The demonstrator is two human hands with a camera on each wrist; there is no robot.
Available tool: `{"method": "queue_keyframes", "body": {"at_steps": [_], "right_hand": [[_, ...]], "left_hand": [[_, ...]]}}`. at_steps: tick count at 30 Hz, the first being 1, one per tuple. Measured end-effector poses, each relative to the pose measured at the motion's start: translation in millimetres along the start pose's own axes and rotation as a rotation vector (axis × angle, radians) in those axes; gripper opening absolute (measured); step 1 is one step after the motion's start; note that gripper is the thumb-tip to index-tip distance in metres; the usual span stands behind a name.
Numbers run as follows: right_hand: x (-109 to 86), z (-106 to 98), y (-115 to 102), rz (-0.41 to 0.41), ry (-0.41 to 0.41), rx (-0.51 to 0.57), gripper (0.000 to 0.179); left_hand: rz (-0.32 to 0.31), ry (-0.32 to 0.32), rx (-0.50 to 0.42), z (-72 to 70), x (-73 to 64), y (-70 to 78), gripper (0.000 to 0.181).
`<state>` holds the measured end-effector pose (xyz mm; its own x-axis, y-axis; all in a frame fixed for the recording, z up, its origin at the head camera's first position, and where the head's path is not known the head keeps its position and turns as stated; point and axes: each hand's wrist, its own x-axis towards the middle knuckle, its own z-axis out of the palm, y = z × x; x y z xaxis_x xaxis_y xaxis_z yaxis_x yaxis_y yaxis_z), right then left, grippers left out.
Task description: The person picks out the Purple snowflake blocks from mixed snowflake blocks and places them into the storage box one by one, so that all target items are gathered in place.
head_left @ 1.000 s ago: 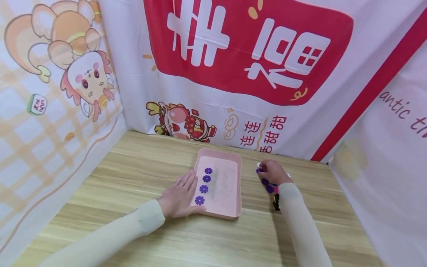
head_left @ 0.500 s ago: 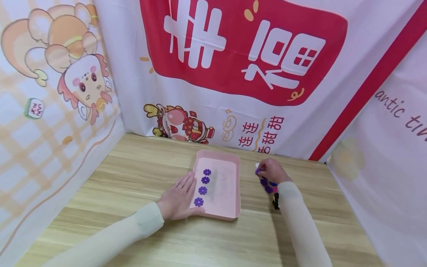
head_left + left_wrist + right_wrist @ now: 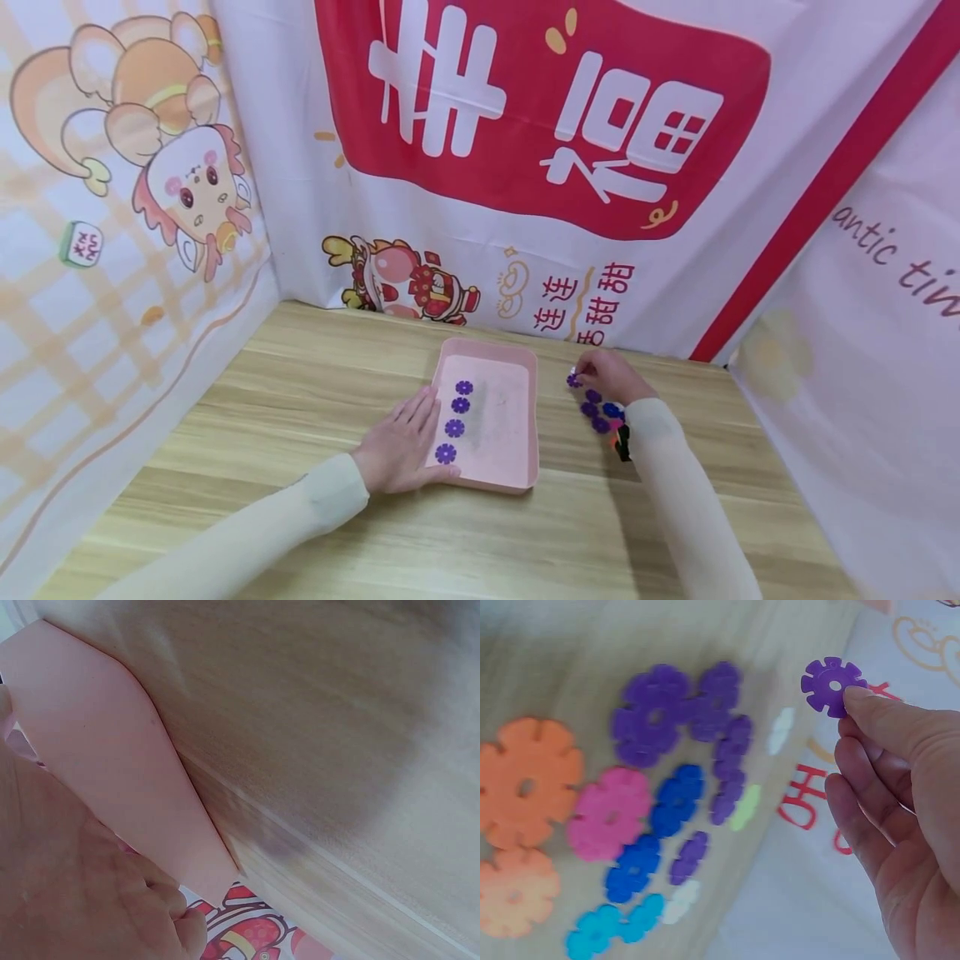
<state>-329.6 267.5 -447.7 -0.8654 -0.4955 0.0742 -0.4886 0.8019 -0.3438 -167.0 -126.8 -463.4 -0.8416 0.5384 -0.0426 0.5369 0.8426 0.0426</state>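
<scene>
My right hand (image 3: 609, 377) pinches a purple snowflake disc (image 3: 831, 685) between thumb and fingertips, to the right of the pink tray (image 3: 529, 417). Notches run all round the disc's edge, and it has a hole in the middle. My left hand (image 3: 399, 442) lies with straight fingers along the tray's left rim, the thumb at its near corner. Inside the tray, several purple discs (image 3: 454, 428) form a row along the left side. In the left wrist view, the tray's outer wall (image 3: 120, 750) shows beside the hand (image 3: 75, 877).
Beneath the right forearm lies a loose group of discs: purple (image 3: 651, 716), orange (image 3: 526, 784), pink (image 3: 611, 814), blue (image 3: 678, 801), light blue (image 3: 592, 934) and pale ones. Printed cloth (image 3: 525, 125) hangs behind the wooden table (image 3: 315, 367) and at both sides.
My right hand has lifted a purple disc from the group and shifted slightly away from it, uncovering more discs. The left hand stays on the tray; the head view has shifted slightly.
</scene>
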Motion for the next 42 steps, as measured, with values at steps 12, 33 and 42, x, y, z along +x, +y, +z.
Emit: {"method": "queue_keyframes", "body": {"at_steps": [12,33,42], "right_hand": [[31.4,-30.2,-43.7,-0.048,-0.037,-0.025,0.004],[81.1,17.6,-125.1,0.013,-0.065,0.176,0.009],[90.3,50.8,-130.4,0.168,0.004,0.317,0.008]], "left_hand": [[-0.011,0.005,0.002,3.7,0.7,-5.8,0.113],[-0.021,-0.032,0.003,5.1,-0.3,-3.9,0.114],[-0.01,-0.019,0.008,2.3,-0.7,-1.3,0.113]]}}
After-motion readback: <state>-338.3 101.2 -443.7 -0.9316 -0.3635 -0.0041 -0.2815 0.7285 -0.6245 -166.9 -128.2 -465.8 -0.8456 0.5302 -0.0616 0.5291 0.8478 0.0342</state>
